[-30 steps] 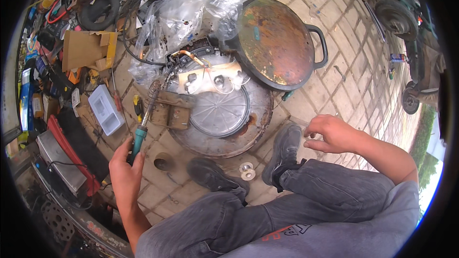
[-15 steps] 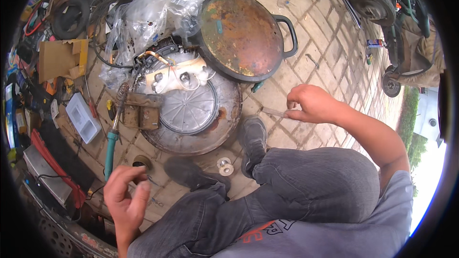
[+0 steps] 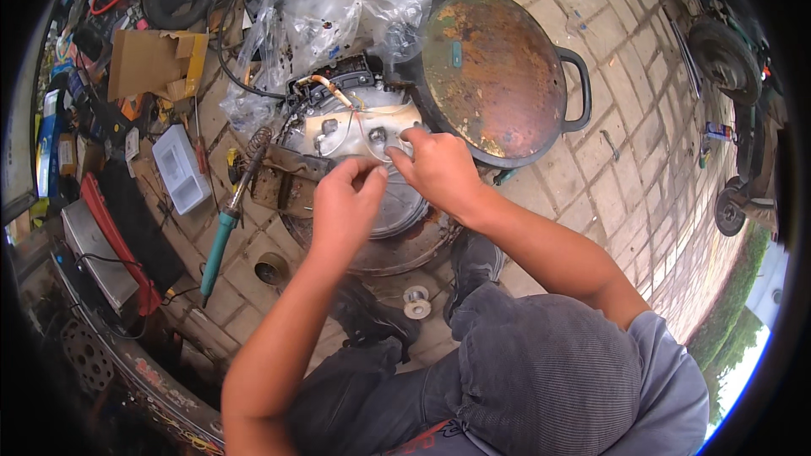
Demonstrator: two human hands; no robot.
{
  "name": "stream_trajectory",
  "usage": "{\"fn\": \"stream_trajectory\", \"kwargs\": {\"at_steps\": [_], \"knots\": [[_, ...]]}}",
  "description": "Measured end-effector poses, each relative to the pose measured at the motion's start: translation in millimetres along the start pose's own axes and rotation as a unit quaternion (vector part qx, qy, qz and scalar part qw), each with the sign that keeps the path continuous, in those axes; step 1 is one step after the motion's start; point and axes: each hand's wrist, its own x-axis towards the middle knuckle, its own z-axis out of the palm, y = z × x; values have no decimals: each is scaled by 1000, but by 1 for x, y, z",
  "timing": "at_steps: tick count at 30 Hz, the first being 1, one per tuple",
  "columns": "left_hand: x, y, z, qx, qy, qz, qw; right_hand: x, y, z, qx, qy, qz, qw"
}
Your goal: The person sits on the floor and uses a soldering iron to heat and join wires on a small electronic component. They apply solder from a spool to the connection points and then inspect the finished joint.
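My left hand (image 3: 348, 203) is over the front of a round metal housing (image 3: 397, 207), its thumb and fingertips pinched together. Whatever may be in that pinch is too small to make out. Close beside it, my right hand (image 3: 443, 171) reaches in from the right, thumb and forefinger drawn together near a thin white wire (image 3: 348, 139). What it grips is hidden. Behind both hands lies a whitish pad (image 3: 397, 118) with dark round spots, crossed by thin wires. A soldering iron (image 3: 221, 249) with a green handle leans on a metal piece left of the housing.
A large rusty, lidded-looking pan (image 3: 498, 76) with a side handle lies at the back right, near clear plastic sheeting (image 3: 355, 0). A wire spool (image 3: 416, 302) and small tin (image 3: 270, 268) stand near my feet. A plastic tray (image 3: 180, 171) and cardboard box (image 3: 152, 63) lie left.
Both hands have moved inward over the housing, the left from the lower left, the right from the right. The thin stick-like thing in my right hand is no longer visible. The view has shifted.
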Motion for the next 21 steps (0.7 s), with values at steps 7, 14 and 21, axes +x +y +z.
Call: {"fn": "stream_trajectory", "kwargs": {"at_steps": [7,14,21], "knots": [[17,-28,50,-279,133,-91,947,-1,15,16,0,-6,15,1000],[16,-29,57,-359,118,-101,920,-18,11,12,177,41,37,983],[16,-21,52,-389,71,-95,914,-22,24,13,203,64,-30,977]]}}
